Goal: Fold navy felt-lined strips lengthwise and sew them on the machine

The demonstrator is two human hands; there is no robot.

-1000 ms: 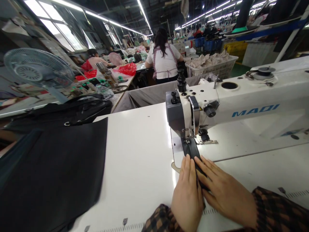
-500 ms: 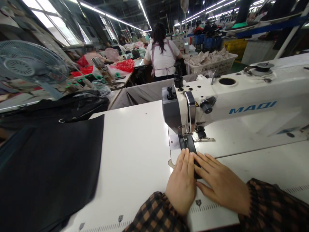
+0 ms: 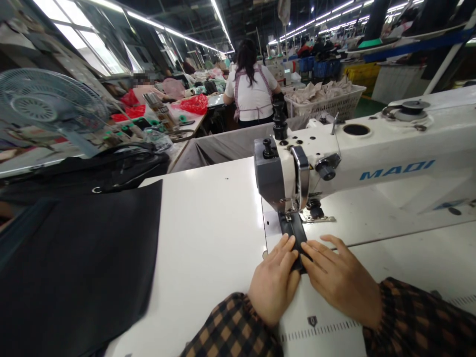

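A narrow black strap (image 3: 293, 230) lies on the white sewing table (image 3: 211, 248), running under the presser foot of a white MAQI sewing machine (image 3: 372, 158). My left hand (image 3: 273, 282) lies flat on the strap's left edge, fingers together and pointing at the needle. My right hand (image 3: 340, 280) presses the strap's right side, fingers spread a little. Both fingertips sit just short of the presser foot. The strap's near end is hidden under my hands.
A large black fabric piece (image 3: 74, 267) covers the table's left side, with black bags (image 3: 111, 171) behind it. A fan (image 3: 48, 106) stands far left. A person in a white top (image 3: 251, 91) works at the back beside a white basket (image 3: 327, 101).
The strap has fed forward under the presser foot, so less of it shows. Both hands have slid toward the needle with it.
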